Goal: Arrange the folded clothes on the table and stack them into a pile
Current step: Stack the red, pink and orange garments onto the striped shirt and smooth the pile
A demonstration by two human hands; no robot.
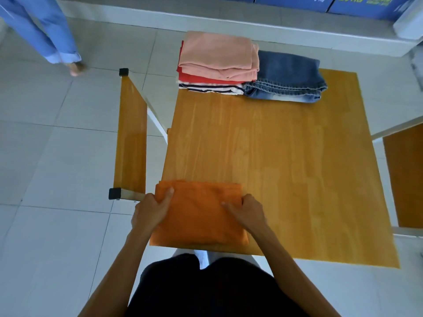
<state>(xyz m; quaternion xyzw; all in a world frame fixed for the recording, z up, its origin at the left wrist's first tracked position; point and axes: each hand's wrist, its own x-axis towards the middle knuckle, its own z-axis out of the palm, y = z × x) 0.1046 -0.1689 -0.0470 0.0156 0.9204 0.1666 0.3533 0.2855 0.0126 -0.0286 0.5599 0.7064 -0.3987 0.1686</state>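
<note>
A folded orange garment (pixel 199 216) lies at the near left corner of the wooden table (pixel 274 168). My left hand (pixel 152 208) grips its left edge, thumb on top. My right hand (pixel 246 210) grips its right edge the same way. At the far edge of the table stands a pile: a pink garment (pixel 217 56) on top, a red one (pixel 206 78) under it, a striped white and navy one (pixel 212 88) at the bottom. Folded blue jeans (pixel 286 76) lie right beside the pile, touching it.
A bench (pixel 130 138) runs along the left of the table, another bench (pixel 405 175) on the right. A person's legs in blue trousers (pixel 48 28) stand on the tiled floor at the far left. Blue boxes (pixel 343 3) line the back wall.
</note>
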